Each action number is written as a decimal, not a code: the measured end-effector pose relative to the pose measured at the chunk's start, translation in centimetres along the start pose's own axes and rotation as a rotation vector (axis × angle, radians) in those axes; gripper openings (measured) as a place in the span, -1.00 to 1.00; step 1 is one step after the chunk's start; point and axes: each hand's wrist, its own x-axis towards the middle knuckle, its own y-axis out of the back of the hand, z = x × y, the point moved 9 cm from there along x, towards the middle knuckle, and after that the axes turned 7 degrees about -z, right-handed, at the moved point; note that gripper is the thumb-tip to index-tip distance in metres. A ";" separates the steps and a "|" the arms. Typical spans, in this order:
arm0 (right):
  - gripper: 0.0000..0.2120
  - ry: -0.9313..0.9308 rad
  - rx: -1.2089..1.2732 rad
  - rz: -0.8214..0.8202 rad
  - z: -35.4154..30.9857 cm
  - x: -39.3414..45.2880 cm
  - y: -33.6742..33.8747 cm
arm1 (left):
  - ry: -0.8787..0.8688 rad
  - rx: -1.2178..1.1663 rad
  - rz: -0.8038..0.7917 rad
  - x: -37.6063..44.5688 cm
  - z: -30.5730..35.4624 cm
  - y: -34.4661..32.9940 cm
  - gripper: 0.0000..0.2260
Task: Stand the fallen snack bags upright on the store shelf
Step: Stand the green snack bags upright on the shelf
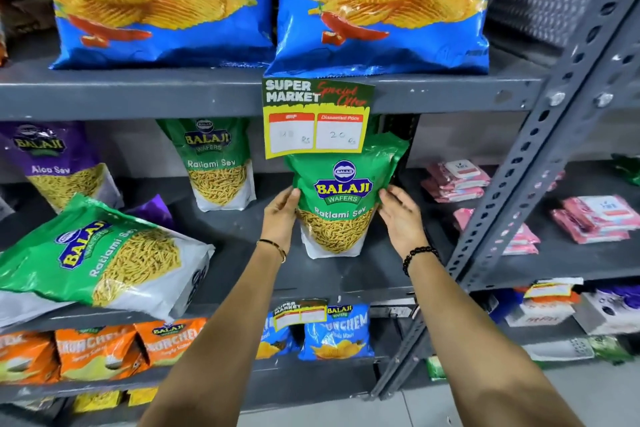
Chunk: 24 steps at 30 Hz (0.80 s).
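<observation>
Head view: we press our left hand (pixel 282 215) and right hand (pixel 401 218) flat against the sides of a green snack bag (pixel 341 198), upright on the middle shelf (pixel 242 236), bare shelf beside it, price tag (pixel 317 118) overhanging its top.

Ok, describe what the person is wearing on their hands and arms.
Both forearms are bare, with no sleeves in view. The left hand has a thin dark cord bracelet with a gold-coloured piece at the wrist. The right hand has a black beaded bracelet. No gloves.

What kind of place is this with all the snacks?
Most likely a supermarket. A tag on the metal shelf reads "Super Market Special Offer" with prices, and rows of packaged snacks fill the shelves, like the Ratlami Sev bag both hands are holding.
</observation>
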 end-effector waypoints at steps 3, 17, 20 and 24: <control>-0.80 -0.022 0.004 0.135 1.0 -1.7 0.6 | 0.078 -0.008 0.049 -2.1 -0.8 1.2 -0.87; -0.92 -0.284 -0.226 0.255 12.8 -14.6 -13.6 | 0.483 -0.028 0.306 -19.8 -4.3 18.5 -0.73; -0.76 -0.229 -0.451 0.145 13.5 -13.8 -19.0 | 0.419 -0.069 0.358 -20.5 -1.8 22.7 -0.70; -0.67 -0.136 -0.778 -0.015 13.5 -11.3 -25.7 | 0.309 -0.169 0.531 -19.8 1.5 26.8 -0.74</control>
